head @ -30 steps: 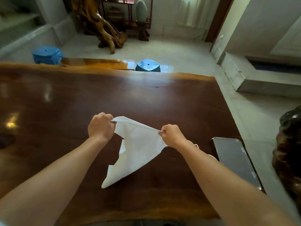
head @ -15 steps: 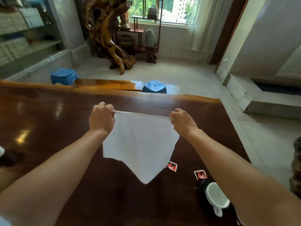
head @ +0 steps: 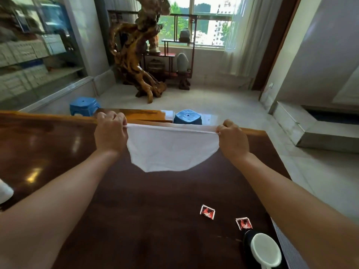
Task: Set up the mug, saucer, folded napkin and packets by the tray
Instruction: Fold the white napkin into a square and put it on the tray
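Note:
A white napkin hangs in the air above the dark wooden table, stretched taut along its top edge. My left hand pinches its left corner and my right hand pinches its right corner. Two small red-and-white packets lie flat on the table at the lower right. Just below them stands a white mug on a dark saucer, partly cut off by the frame's bottom edge. The tray shows only as a ribbed grey edge beside my right forearm.
A white object sits at the table's left edge, mostly out of frame. Two blue stools stand beyond the table's far edge. A large carved root sculpture and a stand fill the floor behind.
Both hands have risen and spread apart, pulling the napkin from a loose drape into a taut hanging sheet. The view has tilted up, bringing the packets and mug into sight.

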Tool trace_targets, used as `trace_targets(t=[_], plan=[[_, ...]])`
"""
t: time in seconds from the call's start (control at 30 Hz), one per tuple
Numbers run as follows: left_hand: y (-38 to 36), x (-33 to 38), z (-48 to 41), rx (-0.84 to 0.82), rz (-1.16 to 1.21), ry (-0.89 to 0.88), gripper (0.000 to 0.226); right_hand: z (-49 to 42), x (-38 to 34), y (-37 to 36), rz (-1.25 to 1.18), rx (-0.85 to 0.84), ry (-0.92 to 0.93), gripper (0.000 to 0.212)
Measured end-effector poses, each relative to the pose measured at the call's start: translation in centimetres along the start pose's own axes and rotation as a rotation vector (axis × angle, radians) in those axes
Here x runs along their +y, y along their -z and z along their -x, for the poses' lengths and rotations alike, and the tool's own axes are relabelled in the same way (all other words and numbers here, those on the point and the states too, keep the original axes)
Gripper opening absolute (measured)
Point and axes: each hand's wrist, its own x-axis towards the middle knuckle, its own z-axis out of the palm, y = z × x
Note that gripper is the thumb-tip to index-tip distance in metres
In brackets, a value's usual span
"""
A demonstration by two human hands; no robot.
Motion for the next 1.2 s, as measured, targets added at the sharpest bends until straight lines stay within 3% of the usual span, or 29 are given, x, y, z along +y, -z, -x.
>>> trace_targets(t=[0.27, 0.57, 0.7, 0.93, 1.2], plan=[[-3.3, -4.4, 12.5, -0.305, -0.094, -0.028, 0.024, 10.8, -0.1, -5.8, -0.098, -0.299, -0.053, 0.023], [-4.7, -7.1, 26.3, -0.981, -0.078, 0.126, 0.024, 25.0, -1.1, -9.8, -0.099, -0.750, -0.129, 0.026], [-4.7, -8.3, 30.0, -1.161, -0.021, 0.247, 0.026, 29.0, -1.2, -10.0, -0.080, -0.914, -0.164, 0.028], [-4.9, -10.0, 31.3, -1.274, 0.036, 0.329, 0.019, 31.3, 0.2, -10.4, -0.083, -1.049, -0.248, 0.019], [-5.9, -11.0, 28.1, -1.094, 0.117, 0.408, 0.006, 28.7, 0.8, -10.8, -0.084, -1.017, -0.284, 0.017]])
